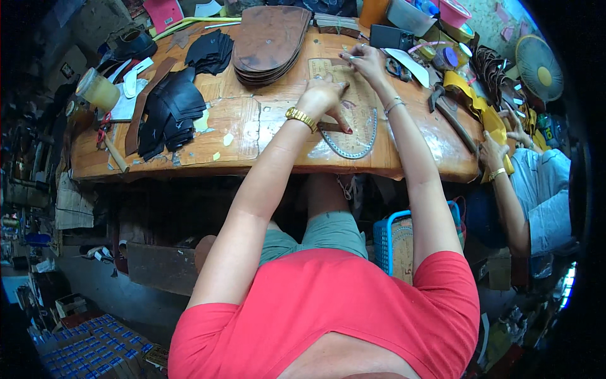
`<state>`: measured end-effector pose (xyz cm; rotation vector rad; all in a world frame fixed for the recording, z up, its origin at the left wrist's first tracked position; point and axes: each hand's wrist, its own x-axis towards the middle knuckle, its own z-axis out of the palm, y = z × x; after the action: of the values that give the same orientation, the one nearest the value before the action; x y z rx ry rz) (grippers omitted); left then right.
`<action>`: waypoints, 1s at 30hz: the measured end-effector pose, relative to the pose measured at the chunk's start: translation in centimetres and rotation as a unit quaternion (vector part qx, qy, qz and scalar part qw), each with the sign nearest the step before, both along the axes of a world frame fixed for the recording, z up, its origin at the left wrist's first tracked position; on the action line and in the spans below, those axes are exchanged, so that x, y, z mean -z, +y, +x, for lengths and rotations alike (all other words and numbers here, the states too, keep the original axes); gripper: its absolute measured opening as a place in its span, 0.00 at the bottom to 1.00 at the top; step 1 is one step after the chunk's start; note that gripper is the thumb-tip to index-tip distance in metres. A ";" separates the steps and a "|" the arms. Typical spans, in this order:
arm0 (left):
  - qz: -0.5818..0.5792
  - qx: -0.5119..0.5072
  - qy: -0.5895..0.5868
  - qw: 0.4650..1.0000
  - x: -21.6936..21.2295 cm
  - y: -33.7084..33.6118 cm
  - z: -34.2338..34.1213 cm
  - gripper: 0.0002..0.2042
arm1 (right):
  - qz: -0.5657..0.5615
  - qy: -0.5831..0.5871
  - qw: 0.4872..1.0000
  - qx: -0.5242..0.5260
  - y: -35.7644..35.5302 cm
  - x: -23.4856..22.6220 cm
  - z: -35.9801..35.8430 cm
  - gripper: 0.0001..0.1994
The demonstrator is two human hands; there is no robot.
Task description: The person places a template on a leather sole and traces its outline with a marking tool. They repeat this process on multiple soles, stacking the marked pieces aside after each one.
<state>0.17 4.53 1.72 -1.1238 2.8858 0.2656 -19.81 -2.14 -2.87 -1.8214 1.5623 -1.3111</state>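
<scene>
My left hand [323,96], with a gold watch on the wrist, presses flat on a tan leather piece [353,104] lying on the wooden workbench [240,136]. A grey curved template [356,142] lies along the near edge of that piece. My right hand [365,58], wearing a thin bracelet, pinches a small thin tool at the far corner of the same leather piece. Whether the tool is a pen or a blade I cannot tell.
A stack of brown leather soles [268,41] sits at the back centre, black leather pieces [170,104] at left, a jar [98,90] far left. Scissors [398,66] and tubs lie at right. Another person's hands [499,148] hold yellow leather [486,114]. A blue basket [385,243] stands below.
</scene>
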 end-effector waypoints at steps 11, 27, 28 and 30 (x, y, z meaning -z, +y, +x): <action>0.003 -0.008 0.014 1.000 0.8 -0.7 -0.2 0.61 | 0.022 0.042 0.998 -0.052 -5.0 1.4 3.8 0.10; -0.006 0.008 0.036 0.999 0.7 -0.2 0.5 0.59 | -0.041 -0.206 0.976 -0.050 2.1 0.2 0.3 0.12; -0.003 0.000 0.015 1.000 0.6 -0.3 0.4 0.60 | -0.039 -0.164 0.985 -0.047 3.7 -0.3 0.3 0.12; 0.008 0.008 0.014 1.000 0.4 -0.3 0.3 0.61 | -0.079 -0.097 0.991 -0.044 8.3 -0.7 0.6 0.12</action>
<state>0.50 4.24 1.35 -1.1031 2.9101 0.3060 -19.17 6.14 -2.18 -1.7703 1.2964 -1.5561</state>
